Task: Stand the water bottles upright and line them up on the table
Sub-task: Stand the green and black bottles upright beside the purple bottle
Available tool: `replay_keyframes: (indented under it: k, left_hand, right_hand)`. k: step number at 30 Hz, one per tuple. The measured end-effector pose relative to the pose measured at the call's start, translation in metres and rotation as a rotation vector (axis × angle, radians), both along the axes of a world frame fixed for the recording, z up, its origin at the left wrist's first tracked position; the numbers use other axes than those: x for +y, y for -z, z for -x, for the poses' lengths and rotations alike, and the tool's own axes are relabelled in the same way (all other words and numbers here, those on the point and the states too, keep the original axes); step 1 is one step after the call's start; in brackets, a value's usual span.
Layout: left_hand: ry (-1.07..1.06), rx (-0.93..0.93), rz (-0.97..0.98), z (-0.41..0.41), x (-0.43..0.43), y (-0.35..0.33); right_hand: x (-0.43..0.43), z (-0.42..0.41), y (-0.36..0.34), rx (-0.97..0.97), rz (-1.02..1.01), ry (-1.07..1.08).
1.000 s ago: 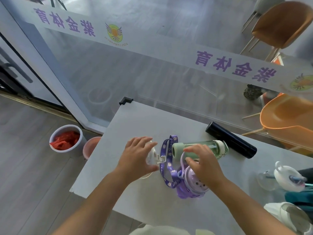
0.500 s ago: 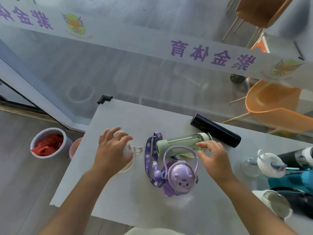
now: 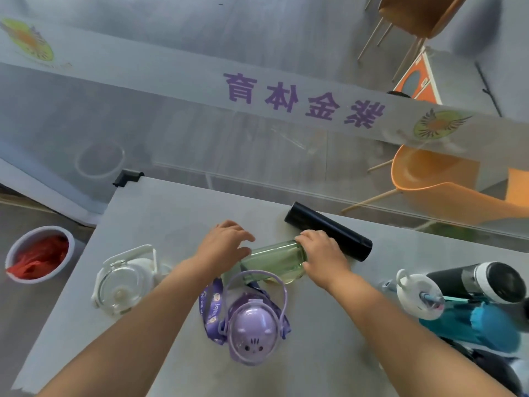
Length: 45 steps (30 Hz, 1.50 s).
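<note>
Both hands held the green bottle (image 3: 272,260) lying on the table (image 3: 160,213): left hand (image 3: 221,247) loosely curled, right hand (image 3: 323,253) gripping. A black flask (image 3: 329,230) lay just behind; a purple bottle (image 3: 252,328) stood in front.

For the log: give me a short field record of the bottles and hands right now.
green bottle: lying on its side, both hands on it
left hand: at one end
right hand: at the other end
purple bottle: upright
clear bottle: upright, untouched
black bottle: lying down behind the green one
table: grey
</note>
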State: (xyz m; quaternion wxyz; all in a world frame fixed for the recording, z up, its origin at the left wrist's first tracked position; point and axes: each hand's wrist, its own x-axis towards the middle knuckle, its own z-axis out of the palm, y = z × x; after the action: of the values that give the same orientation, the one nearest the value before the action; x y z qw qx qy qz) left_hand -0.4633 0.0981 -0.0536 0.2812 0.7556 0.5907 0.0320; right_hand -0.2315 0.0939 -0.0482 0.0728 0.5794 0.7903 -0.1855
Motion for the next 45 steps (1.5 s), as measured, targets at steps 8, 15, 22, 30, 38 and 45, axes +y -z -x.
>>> replay_keyframes:
  k: [8,15,22,30,38,45]
  left_hand:
    - [0.231,0.128,0.247,-0.026,0.014,0.017]
    - [0.283,0.124,0.187,-0.044,0.028,0.012]
    - [0.237,0.066,0.158,-0.053,0.019,0.013]
    - [0.015,0.002,0.099,-0.025,0.020,0.007]
    - [0.158,0.017,0.147,-0.013,0.008,0.024]
    - [0.183,-0.058,0.188,-0.020,0.018,0.022]
  right_hand:
    - [0.011,-0.011,0.022,-0.163,0.019,-0.182]
    - [-0.009,-0.025,0.024,-0.221,0.062,-0.001]
    - [-0.028,-0.031,0.025,-0.197,0.073,0.141]
    - [-0.028,-0.040,-0.022,0.010,0.038,0.181]
    - [-0.010,-0.032,-0.094,0.264,-0.128,0.203]
    - [-0.010,-0.034,-0.124,0.137,-0.264,0.130]
